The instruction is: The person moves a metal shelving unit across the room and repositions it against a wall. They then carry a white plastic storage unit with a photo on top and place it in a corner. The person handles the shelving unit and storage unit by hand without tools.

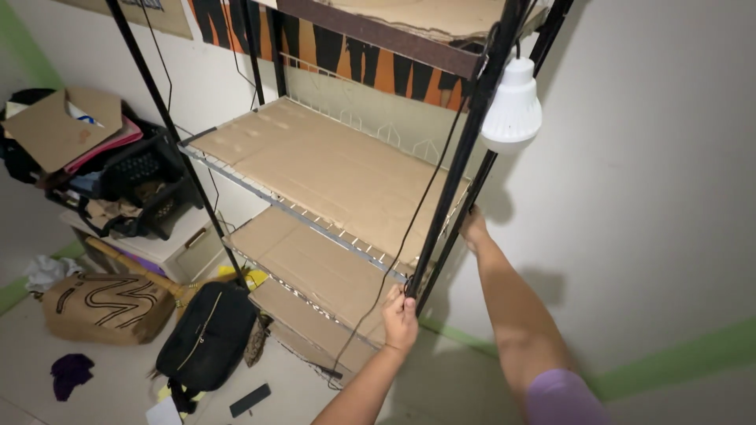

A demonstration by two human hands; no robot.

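the left hand (400,319) has its grip closed around the front black post (465,153) of the metal shelf rack (331,169). just beyond it, the right hand (472,227) reaches behind the rear post; whether its grip is closed cannot be told. above both hangs a white bulb (513,106).

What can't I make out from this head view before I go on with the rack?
- Right hand: fingers hidden behind the rack's rear post.
- Left hand: palm side hidden; it wraps the front post.
- Rack top shelf: cut off by the upper edge.
- Rack feet: hidden by the bottom shelf and black bag.
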